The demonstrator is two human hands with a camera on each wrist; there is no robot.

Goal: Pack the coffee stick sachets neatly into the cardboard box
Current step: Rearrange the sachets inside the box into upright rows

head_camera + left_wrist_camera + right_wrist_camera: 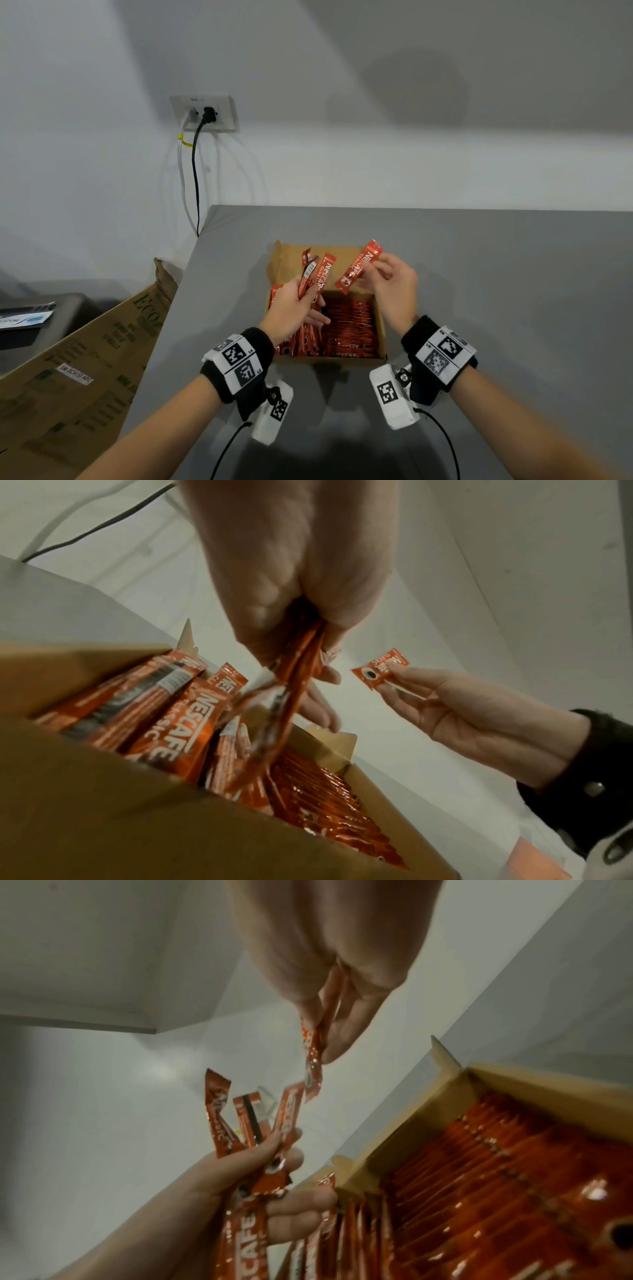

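An open cardboard box (381, 322) sits on the grey table, holding several red coffee stick sachets (349, 329) packed in rows. Above its left side my left hand (294, 308) grips a fanned bunch of sachets (317, 275), their tops pointing up. My right hand (390, 284) hovers over the box's right side and pinches a single red sachet (359, 267) between thumb and fingers, tilted. In the left wrist view the bunch (291, 696) hangs from my palm over the box (103, 818). In the right wrist view the single sachet (313, 1066) is near the bunch (253, 1123).
The grey table (513, 308) runs right and toward me; its left edge drops off beside a large printed carton (78, 370) on the floor side. A wall socket (205, 113) with cables sits behind. The box's back flap (284, 257) stands up.
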